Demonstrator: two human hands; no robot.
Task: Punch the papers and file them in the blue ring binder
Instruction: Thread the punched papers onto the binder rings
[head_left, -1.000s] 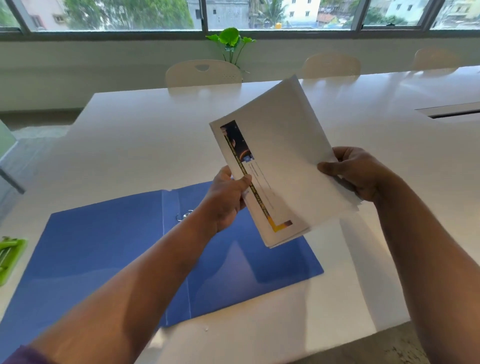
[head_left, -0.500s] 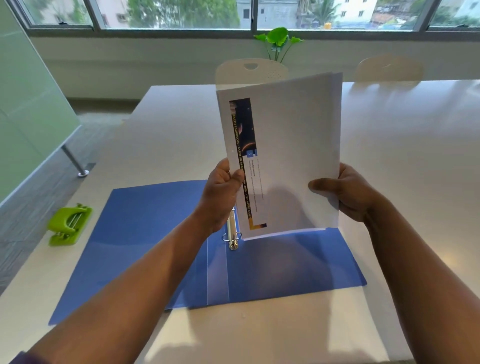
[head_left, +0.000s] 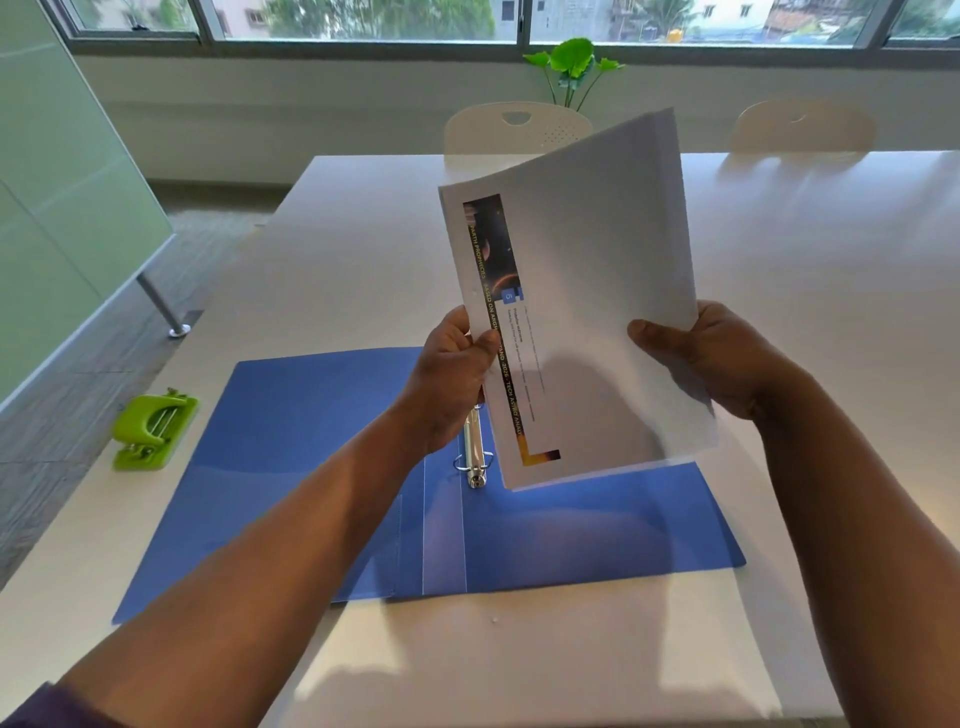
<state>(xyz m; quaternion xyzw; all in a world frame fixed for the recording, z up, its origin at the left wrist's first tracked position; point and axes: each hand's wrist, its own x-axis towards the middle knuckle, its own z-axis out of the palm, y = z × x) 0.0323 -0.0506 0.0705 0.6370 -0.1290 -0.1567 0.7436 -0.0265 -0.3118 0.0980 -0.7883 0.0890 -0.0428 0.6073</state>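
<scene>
One binder (head_left: 311, 441), one punch (head_left: 153, 431), perhaps two chairs (head_left: 517, 127).

A long white tabletop (head_left: 363, 249) ran toward a wide window (head_left: 363, 18) with dark frames, through which trees and buildings showed in daylight. Below the window stood a pale wall (head_left: 311, 119). Two cream chairs (head_left: 517, 127) were pushed in at the tabletop's far side, and a green leafy plant (head_left: 571, 65) rose behind them. At the left stood a frosted green glass partition (head_left: 57, 208) on a metal leg (head_left: 161, 304), over grey carpet floor (head_left: 78, 405).
</scene>
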